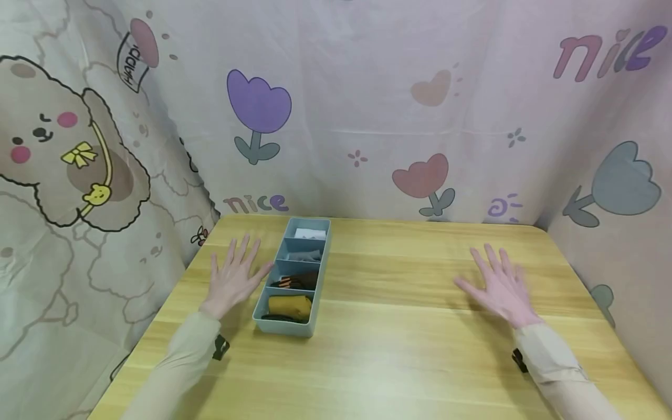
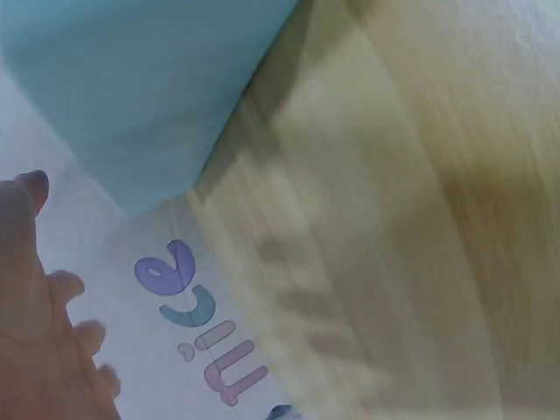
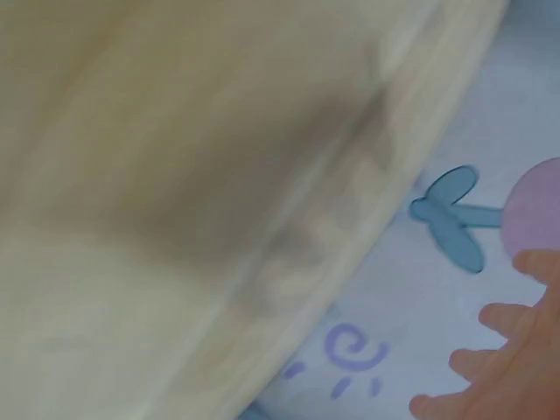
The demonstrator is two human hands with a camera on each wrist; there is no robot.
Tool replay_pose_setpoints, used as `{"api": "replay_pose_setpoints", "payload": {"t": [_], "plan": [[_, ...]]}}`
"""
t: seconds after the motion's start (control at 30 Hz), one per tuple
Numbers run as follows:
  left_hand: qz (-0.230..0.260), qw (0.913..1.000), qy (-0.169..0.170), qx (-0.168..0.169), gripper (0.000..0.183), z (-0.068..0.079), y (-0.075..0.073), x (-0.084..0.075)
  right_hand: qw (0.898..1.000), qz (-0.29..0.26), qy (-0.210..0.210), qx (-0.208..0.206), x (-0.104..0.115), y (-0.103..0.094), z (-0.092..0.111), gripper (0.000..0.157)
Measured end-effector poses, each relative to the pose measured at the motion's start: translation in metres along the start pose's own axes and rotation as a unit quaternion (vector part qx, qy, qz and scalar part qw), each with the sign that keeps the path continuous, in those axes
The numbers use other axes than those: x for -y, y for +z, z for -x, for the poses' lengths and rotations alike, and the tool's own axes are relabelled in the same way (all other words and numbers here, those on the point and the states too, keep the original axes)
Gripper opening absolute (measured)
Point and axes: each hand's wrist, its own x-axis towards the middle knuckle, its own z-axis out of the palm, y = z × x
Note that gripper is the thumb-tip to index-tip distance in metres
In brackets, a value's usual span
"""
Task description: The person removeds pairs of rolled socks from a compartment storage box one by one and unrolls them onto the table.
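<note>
Fingers spread, my left hand (image 1: 233,280) hovers just left of a blue-grey divided storage box (image 1: 286,328), its thumb tip close to the box's side. The box's compartments run front to back: a mustard-yellow folded cloth (image 1: 289,306) over something dark in the nearest, a dark brown bundle with orange stripes (image 1: 298,281), a grey folded cloth (image 1: 304,255), and a white folded cloth (image 1: 310,234) at the far end. Over the right part of the table my right hand (image 1: 501,287) is held out, fingers spread and slightly blurred, holding nothing. The left wrist view shows the box's outer wall (image 2: 149,96).
The light wooden table (image 1: 388,350) ends at a printed curtain (image 1: 336,116) along its back, with more curtain at both sides. A small black device sits under each wrist, the left one (image 1: 221,347) and the right one (image 1: 520,360).
</note>
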Motion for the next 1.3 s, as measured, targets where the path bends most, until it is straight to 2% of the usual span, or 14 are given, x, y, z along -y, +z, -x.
{"api": "replay_pose_setpoints", "payload": {"t": [0.1,0.17,0.23,0.33,0.4,0.5,0.6,0.67,0.8,0.97,1.1,1.3], "plan": [[0.033,0.9991,0.014,0.023,0.077,0.002,-0.005,0.003,0.999,-0.028,-0.033,0.017,0.012,-0.003,-0.009,0.093],[0.076,0.9961,0.028,0.034,0.074,0.003,-0.007,0.005,0.997,-0.048,-0.061,0.025,0.021,-0.003,-0.015,0.092],[0.126,0.9899,0.046,0.046,0.069,0.004,-0.009,0.008,0.992,-0.078,-0.089,0.034,0.031,-0.001,-0.021,0.092],[0.2,0.9745,0.068,0.076,0.059,0.005,-0.011,0.011,0.982,-0.127,-0.131,0.05,0.045,0.003,-0.028,0.088],[0.249,0.9597,0.076,0.106,0.054,0.007,-0.011,0.013,0.972,-0.164,-0.151,0.066,0.054,0.005,-0.031,0.085],[0.327,0.9284,0.075,0.159,0.053,0.008,-0.013,0.016,0.958,-0.207,-0.179,0.085,0.067,0.006,-0.039,0.08],[0.387,0.8979,0.065,0.2,0.054,0.009,-0.014,0.016,0.936,-0.253,-0.216,0.116,0.083,0.005,-0.047,0.076],[0.405,0.8868,0.06,0.214,0.053,0.01,-0.015,0.016,0.917,-0.282,-0.239,0.145,0.094,0.004,-0.052,0.073],[0.428,0.8728,0.054,0.229,0.053,0.011,-0.015,0.011,0.882,-0.323,-0.271,0.21,0.115,0.005,-0.059,0.072],[0.445,0.8609,0.05,0.242,0.054,0.009,-0.013,0.005,0.851,-0.339,-0.306,0.26,0.14,0.009,-0.068,0.069],[0.448,0.8582,0.046,0.246,0.055,0.005,-0.01,-0.002,0.83,-0.343,-0.331,0.29,0.158,0.012,-0.075,0.068],[0.446,0.8577,0.048,0.251,0.055,-0.003,-0.004,-0.008,0.806,-0.349,-0.35,0.327,0.179,0.016,-0.082,0.066]]}}
